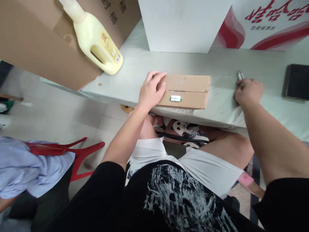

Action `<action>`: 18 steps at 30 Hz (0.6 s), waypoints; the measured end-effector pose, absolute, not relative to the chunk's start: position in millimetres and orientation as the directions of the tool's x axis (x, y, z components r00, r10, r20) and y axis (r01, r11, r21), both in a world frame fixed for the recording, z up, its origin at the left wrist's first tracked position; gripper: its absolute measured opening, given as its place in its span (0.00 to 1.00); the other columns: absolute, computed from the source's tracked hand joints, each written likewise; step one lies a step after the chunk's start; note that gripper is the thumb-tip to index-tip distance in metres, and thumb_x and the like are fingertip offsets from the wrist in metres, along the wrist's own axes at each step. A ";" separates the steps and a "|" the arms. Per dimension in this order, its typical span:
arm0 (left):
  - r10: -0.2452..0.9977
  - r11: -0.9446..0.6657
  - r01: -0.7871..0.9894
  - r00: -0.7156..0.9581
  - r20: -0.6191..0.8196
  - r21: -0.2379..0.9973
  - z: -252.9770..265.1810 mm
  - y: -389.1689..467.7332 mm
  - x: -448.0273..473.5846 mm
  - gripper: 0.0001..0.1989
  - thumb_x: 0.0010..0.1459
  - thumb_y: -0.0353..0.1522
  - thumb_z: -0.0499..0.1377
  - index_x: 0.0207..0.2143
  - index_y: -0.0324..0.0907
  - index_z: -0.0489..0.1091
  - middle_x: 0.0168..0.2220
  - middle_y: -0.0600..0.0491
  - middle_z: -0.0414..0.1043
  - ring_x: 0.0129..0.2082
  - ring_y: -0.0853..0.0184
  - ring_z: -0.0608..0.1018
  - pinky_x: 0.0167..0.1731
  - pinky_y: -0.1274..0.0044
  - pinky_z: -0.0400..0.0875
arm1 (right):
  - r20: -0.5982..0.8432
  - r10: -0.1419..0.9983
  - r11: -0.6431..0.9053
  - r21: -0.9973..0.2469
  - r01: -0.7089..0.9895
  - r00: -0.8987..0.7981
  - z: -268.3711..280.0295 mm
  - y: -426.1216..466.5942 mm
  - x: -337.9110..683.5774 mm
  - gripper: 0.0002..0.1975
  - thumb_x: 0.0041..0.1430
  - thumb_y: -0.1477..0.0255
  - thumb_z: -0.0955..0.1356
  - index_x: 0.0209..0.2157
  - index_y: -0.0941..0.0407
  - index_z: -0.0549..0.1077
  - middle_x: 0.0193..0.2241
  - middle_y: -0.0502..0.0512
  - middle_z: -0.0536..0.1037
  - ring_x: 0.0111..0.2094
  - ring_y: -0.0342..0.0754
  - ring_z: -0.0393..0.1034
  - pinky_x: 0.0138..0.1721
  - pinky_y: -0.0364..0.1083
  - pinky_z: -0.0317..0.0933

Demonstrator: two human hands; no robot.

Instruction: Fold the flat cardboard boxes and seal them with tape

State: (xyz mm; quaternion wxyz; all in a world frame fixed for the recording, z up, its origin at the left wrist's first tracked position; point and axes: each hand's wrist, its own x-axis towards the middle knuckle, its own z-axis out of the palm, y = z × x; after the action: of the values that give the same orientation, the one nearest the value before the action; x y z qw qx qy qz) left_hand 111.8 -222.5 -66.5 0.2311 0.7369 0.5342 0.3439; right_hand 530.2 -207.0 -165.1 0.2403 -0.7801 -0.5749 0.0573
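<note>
A small brown cardboard box [190, 83] lies at the table's front edge, with a white and green label [176, 98] on its near side. My left hand [153, 88] is curled over the left end of this box, fingers on its top. Farther right, my right hand [249, 90] is closed around a short, slim object with a silvery end [240, 75] that pokes out past the fingers. Most of that object is hidden in the grip, so its kind is not clear. The hand is low over the table, apart from the box.
A pale yellow detergent bottle [98, 42] stands at the left, against a large cardboard carton [43, 38]. White boxes [178, 25] line the back. A dark rectangular object [296, 81] lies at the right. A person in a blue shirt [31, 164] sits on a red chair [84, 154] at lower left.
</note>
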 end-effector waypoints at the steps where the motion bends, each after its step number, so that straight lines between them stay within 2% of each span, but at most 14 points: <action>1: 0.947 -0.321 0.627 0.192 0.258 0.710 -65.6 -223.2 112.2 0.17 0.64 0.42 0.60 0.54 0.51 0.74 0.59 0.49 0.69 0.61 0.53 0.72 0.66 0.63 0.65 | 0.187 0.932 -0.203 -0.442 0.874 0.312 -160.8 -211.1 527.6 0.08 0.47 0.77 0.65 0.29 0.51 0.71 0.28 0.61 0.71 0.33 0.53 0.61 0.40 0.53 0.53; 4: 0.946 -0.323 0.625 0.194 0.259 0.711 -62.6 -225.7 113.8 0.16 0.63 0.40 0.61 0.52 0.50 0.75 0.57 0.50 0.71 0.60 0.53 0.73 0.66 0.63 0.65 | 0.172 0.939 -0.182 -0.489 0.853 0.299 -138.3 -225.2 508.2 0.16 0.50 0.78 0.63 0.40 0.52 0.73 0.33 0.61 0.76 0.30 0.51 0.61 0.38 0.51 0.54; 7: 0.943 -0.333 0.626 0.208 0.261 0.705 -61.1 -227.2 115.6 0.16 0.63 0.38 0.60 0.52 0.50 0.75 0.57 0.50 0.71 0.59 0.54 0.74 0.66 0.63 0.66 | 0.147 0.943 -0.149 -0.619 0.771 0.299 -101.8 -242.4 475.6 0.26 0.52 0.79 0.62 0.53 0.55 0.70 0.42 0.64 0.82 0.28 0.47 0.66 0.37 0.49 0.59; 8: 0.942 -0.336 0.627 0.213 0.260 0.703 -61.1 -227.1 116.2 0.16 0.63 0.37 0.60 0.52 0.50 0.75 0.57 0.50 0.71 0.58 0.54 0.74 0.65 0.63 0.66 | 0.154 0.948 -0.117 -0.646 0.755 0.278 -87.8 -248.9 463.9 0.27 0.53 0.79 0.62 0.55 0.56 0.69 0.42 0.64 0.83 0.27 0.47 0.67 0.36 0.48 0.61; 10: 0.939 -0.344 0.630 0.228 0.258 0.696 -61.8 -226.0 117.5 0.16 0.63 0.36 0.60 0.53 0.49 0.75 0.57 0.49 0.71 0.58 0.54 0.74 0.65 0.63 0.67 | 0.194 0.956 -0.039 -0.662 0.749 0.222 -59.6 -262.2 442.1 0.23 0.57 0.76 0.63 0.54 0.57 0.71 0.37 0.62 0.83 0.27 0.47 0.68 0.34 0.47 0.62; 13: 0.937 -0.350 0.629 0.249 0.247 0.694 -63.6 -222.4 119.8 0.16 0.63 0.35 0.58 0.53 0.49 0.75 0.58 0.49 0.71 0.58 0.54 0.74 0.64 0.64 0.67 | 0.226 0.973 0.106 -0.613 0.783 0.046 -25.3 -278.4 416.2 0.14 0.59 0.71 0.65 0.46 0.55 0.77 0.32 0.59 0.82 0.27 0.47 0.69 0.34 0.47 0.63; 18: 0.942 -0.334 0.619 0.234 0.240 0.710 -64.9 -219.0 122.9 0.16 0.62 0.33 0.59 0.52 0.50 0.76 0.58 0.49 0.70 0.57 0.53 0.75 0.63 0.64 0.67 | 0.250 0.940 0.325 -0.437 0.839 -0.234 -5.9 -285.1 390.8 0.14 0.58 0.68 0.67 0.44 0.52 0.81 0.37 0.59 0.80 0.30 0.49 0.70 0.37 0.50 0.67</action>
State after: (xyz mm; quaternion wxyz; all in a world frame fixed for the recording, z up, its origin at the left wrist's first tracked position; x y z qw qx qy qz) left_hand 122.9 -219.0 -64.9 0.2437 0.7466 0.5229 0.3312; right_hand 390.8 -285.1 -5.9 0.2383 -0.5712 -0.7783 0.1057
